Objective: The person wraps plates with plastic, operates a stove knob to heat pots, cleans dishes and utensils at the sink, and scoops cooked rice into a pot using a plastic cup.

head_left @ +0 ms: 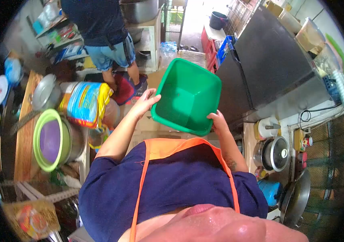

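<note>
Pinching opposite sides, left hand (pixel 143 105) and right hand (pixel 219 122) hold the deep, square green plastic basin (pixel 186 94) between them, probably for balance; the underside grip's hard to see.

Between the fingers (pixel 215 116), a basin (pixel 190 94) of smooth, glossy plastic; below them, a matt cloth apron (pixel 166 148); right, a smooth fridge (pixel 274 64).
</note>
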The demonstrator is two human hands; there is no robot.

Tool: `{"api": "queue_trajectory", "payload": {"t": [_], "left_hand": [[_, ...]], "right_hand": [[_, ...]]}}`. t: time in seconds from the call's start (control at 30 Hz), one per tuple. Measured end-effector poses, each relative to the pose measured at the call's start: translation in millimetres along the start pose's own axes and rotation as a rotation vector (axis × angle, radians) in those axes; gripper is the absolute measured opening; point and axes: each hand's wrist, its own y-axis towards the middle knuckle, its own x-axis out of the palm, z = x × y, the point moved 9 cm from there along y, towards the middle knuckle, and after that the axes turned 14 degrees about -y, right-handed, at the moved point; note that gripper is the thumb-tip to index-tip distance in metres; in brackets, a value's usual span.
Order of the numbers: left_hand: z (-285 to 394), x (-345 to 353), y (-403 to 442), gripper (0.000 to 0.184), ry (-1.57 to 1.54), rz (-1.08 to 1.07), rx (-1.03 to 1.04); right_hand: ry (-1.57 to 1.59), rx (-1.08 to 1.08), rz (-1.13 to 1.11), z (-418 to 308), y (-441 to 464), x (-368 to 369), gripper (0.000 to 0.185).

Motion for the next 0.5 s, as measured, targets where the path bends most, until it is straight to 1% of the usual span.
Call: {"api": "queue_trajectory", "payload": {"t": [0.03,0.07,0.17,0.23,0.27,0.3,0.37,0.43,0.5], "left_hand": [[12,0,28,0.061,0.03,0.022,0.03],[10,0,56,0.061,0.03,0.011,0.029],[8,-12,146,0.064,0.146,0.041,0.024],[-18,-28,195,0.06,0.173,-0.007,-0.02],[-32,-46,218,0.058,0.188,0.035,-0.052],[-42,-61,237,0.055,0.204,0.074,-0.072],[-34,-78,247,0.049,0.157,0.295,-0.211],[-35,-95,268,0.047,0.166,0.346,-0.194],[-30,-103,279,0.044,0.134,0.466,-0.264]], "right_hand": [[-0.016,0.049,0.052,-11,13,-10,0.042],[-0.045,0.097,0.106,-15,30,-25,0.042],[-0.065,0.1,0.181,-28,103,-62,0.042],[-0.065,0.14,0.165,-8,173,-87,0.042],[-0.075,0.156,0.14,-12,208,-99,0.043],[-0.075,0.163,0.132,-35,224,-96,0.043],[-0.019,0.135,0.097,-48,288,-104,0.043],[0.013,0.159,0.065,-62,347,-109,0.043],[0.035,0.18,0.047,-74,402,-118,0.042]]}}
